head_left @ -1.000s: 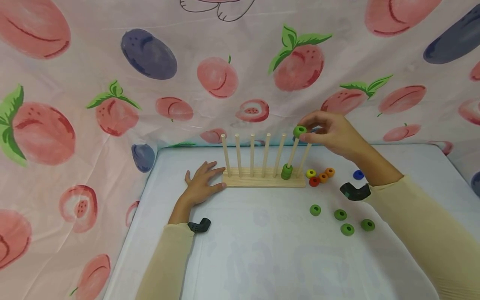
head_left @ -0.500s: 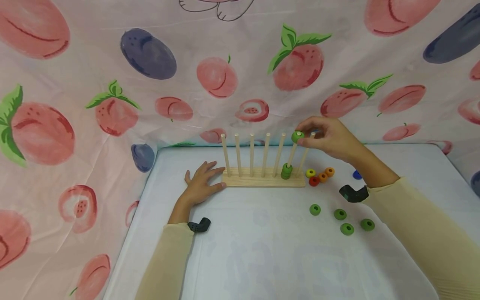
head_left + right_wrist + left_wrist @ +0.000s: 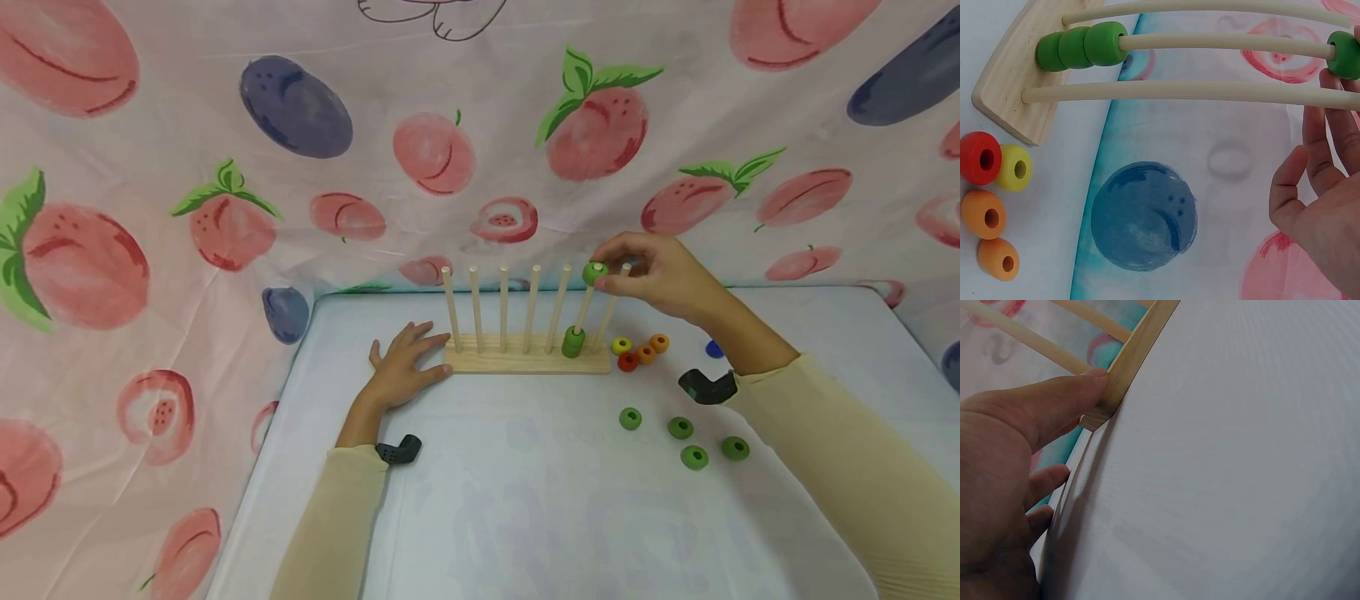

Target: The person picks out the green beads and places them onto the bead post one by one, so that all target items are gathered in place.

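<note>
My right hand (image 3: pixel 656 271) pinches a green bead (image 3: pixel 596 273) at the top of one peg, second from the right, whose tip shows in the bead's hole. Lower on that peg (image 3: pixel 1229 42), several green beads (image 3: pixel 1105 44) are stacked against the wooden base (image 3: pixel 495 360). In the right wrist view, the pinched bead (image 3: pixel 1344 56) surrounds the peg's far end, with fingertips beside it. My left hand (image 3: pixel 397 375) lies at the base's left end, fingers spread. Its thumb (image 3: pixel 1066 403) presses the corner of the base (image 3: pixel 1125 365), and the index finger reaches the back corner.
Right of the base sit a yellow bead (image 3: pixel 621 346), a red bead (image 3: pixel 628 362) and two orange beads (image 3: pixel 660 343). A blue bead (image 3: pixel 715 349) lies near the right wrist. Loose green beads (image 3: pixel 694 457) are nearer the front. Fruit-patterned cloth (image 3: pixel 352 217) hangs behind the table.
My right hand has come slightly down and left, bringing the green bead onto the peg's tip; it barely moves over the last half second. The left hand stays in place.
</note>
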`<state>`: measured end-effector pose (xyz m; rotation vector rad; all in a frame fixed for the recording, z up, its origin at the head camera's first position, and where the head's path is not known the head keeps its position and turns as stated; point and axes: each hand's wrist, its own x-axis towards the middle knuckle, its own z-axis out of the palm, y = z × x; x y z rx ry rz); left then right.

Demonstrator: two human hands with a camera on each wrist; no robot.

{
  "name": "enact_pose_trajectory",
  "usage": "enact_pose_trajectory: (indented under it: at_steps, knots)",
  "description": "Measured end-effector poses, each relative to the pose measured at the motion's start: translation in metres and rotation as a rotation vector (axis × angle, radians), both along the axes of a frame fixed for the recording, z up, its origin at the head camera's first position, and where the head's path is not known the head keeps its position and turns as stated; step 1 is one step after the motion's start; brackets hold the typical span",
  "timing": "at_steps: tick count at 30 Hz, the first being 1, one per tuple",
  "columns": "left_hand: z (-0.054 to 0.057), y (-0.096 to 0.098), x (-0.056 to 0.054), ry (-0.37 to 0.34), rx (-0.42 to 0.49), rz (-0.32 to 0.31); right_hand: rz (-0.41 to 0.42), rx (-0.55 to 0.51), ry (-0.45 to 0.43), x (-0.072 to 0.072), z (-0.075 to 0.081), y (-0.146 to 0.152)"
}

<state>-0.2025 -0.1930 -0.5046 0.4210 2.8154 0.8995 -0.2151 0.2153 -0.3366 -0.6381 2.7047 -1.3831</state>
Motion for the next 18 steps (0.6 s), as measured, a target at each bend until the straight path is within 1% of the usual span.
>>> enact_pose_trajectory:
  at_steps: [12,18]
  knots:
    - [-0.0008,0.0009,0.0,0.006,0.013,0.004,-0.017,0.029,-0.004,-0.0002,-0.0002,0.0013]
    - [-0.0003,0.001,0.0005,0.008,0.015,0.003,-0.004,0.03,0.007,0.0008,0.0007,0.003]
